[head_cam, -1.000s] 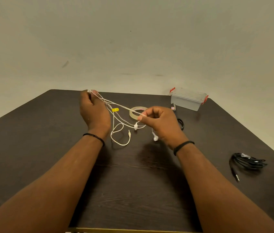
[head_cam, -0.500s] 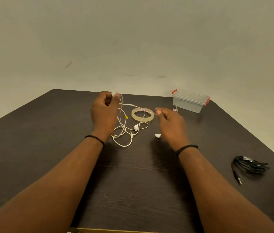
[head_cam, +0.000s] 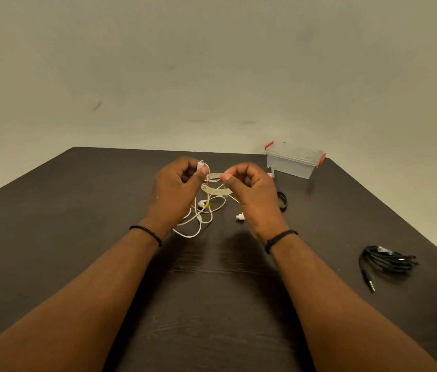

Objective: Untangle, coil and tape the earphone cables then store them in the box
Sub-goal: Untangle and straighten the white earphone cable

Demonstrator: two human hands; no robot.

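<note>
Head view shows the white earphone cable [head_cam: 203, 214] held up between the two hands, a little above the dark counter [head_cam: 77, 210]. The left hand [head_cam: 175, 190] has its grip closed on the cable near a small white piece at the top, thumb against curled fingers. The right hand [head_cam: 252, 191] pinches a strand of the same cable between thumb and forefinger, close beside the left hand. Below the hands the cable hangs in loose loops that lie on the counter, with one white earbud [head_cam: 239, 217] resting just beside the right wrist and a small yellow mark in the loops.

In my judgement the work is in the early part: this cable is not yet straight, not coiled and not taped. The short piece between the two grips runs about left to right; the rest has no clear long axis, it falls toward the person in curls.

The tape roll [head_cam: 216, 189] lies flat behind the loops, partly hidden by the hands. A black earphone cable [head_cam: 387, 261] lies bundled well apart on the right, its plug pointing toward the person; I cannot tell if it is taped. Another black loop [head_cam: 283, 201] shows behind the right hand. The box [head_cam: 293, 161] stands at the far right corner with its lid on, so storing remains.
</note>
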